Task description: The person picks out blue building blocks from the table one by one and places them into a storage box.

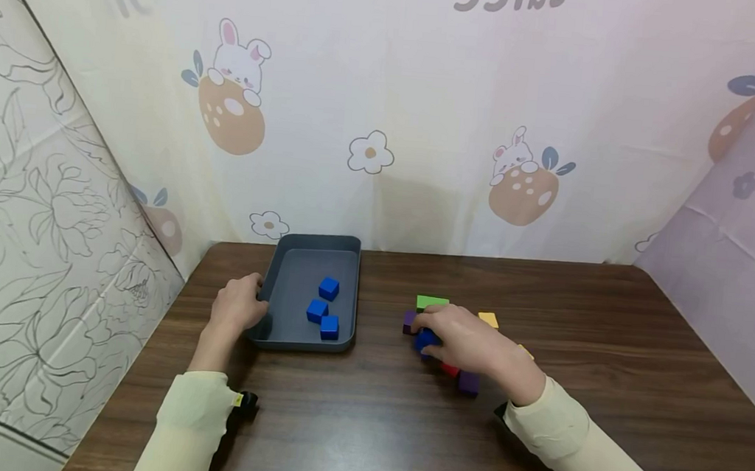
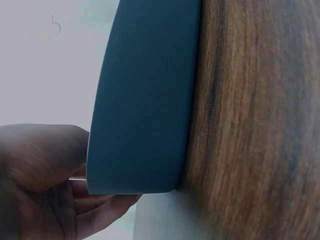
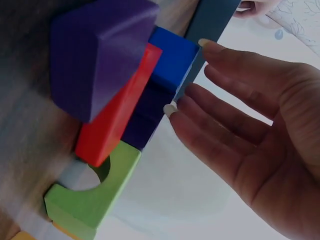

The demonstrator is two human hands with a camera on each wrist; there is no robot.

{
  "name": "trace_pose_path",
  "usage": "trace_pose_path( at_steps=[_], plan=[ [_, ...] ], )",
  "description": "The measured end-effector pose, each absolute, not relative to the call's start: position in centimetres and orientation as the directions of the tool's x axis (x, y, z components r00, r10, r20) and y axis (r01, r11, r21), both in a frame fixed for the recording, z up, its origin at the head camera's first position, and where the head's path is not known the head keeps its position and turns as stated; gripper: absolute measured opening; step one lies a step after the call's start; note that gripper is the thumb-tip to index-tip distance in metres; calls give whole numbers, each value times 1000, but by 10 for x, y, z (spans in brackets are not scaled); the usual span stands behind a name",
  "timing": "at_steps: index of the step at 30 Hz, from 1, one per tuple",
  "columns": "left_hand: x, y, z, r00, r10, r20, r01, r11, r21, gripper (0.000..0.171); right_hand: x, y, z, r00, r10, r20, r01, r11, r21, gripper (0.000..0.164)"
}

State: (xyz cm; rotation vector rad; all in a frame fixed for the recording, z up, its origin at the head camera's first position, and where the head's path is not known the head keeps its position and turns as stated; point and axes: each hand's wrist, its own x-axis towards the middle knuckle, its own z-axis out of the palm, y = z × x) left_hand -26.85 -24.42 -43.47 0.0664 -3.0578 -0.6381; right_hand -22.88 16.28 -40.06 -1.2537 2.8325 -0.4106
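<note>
My left hand (image 1: 236, 306) grips the left side of a dark grey tray (image 1: 296, 342), thumb at the rim and fingers along its outer wall. In the left wrist view the tray wall (image 2: 145, 100) covers part of those fingers. Three blue cubes (image 1: 329, 288) lie inside the tray. On the right, my right hand (image 1: 462, 338) reaches over a blue cube (image 1: 426, 341) among loose blocks. The right wrist view has its thumb and fingers spread near that blue cube (image 3: 175, 57), not closed round it.
Around the right hand lie a green arched block (image 1: 432, 303), purple blocks (image 1: 469, 383), a red block (image 1: 450, 370) and yellow pieces (image 1: 488, 319), partly covered by the hand. The brown wooden table (image 1: 362, 426) meets a patterned curtain (image 1: 421, 194) behind.
</note>
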Motion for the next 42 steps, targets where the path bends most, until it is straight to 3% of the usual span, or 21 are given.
trace_pose_path(
  at_steps=[18,42],
  plan=[
    [-264,-244,-436,-999,-38,23,-26,914,405,44,-225,157,-411,-687,-727,17,-708,663,-245,34],
    [-265,-245,-439,-999,-45,12,-36,912,409,44,-222,153,-419,-637,-770,26,-753,615,-233,37]
  ],
)
